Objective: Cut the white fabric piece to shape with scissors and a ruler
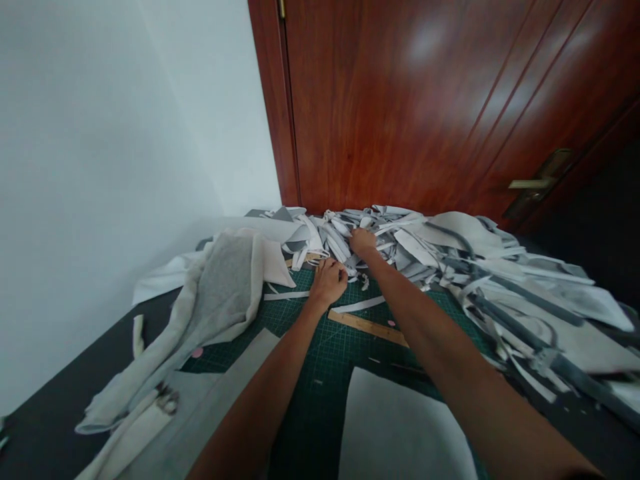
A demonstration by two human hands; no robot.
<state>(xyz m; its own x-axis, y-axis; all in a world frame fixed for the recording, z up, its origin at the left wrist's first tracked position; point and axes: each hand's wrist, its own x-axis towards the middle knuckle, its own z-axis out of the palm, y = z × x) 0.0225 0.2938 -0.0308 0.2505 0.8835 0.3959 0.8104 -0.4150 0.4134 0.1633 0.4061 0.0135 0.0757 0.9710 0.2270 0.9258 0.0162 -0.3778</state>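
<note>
My right hand [363,243] reaches into a heap of white and grey scraps [415,245] against the door. Its fingers are closed among the strips and partly hidden there. Lower and to the left, my left hand [329,281] is held with curled fingers at the heap's front edge, above the green cutting mat [325,360]. What it pinches, if anything, does not show. A thin white strip [359,305] lies on the mat near my left wrist, and a wooden ruler [367,325] lies just below that strip, partly behind my right forearm.
Grey fleecy cloth [227,280] is piled at left. A pale cut sheet [400,427] lies at the front. Grey tubing [515,323] crosses white pieces at right. A white wall [125,133] and a brown wooden door [400,100] with a handle [537,181] bound the surface.
</note>
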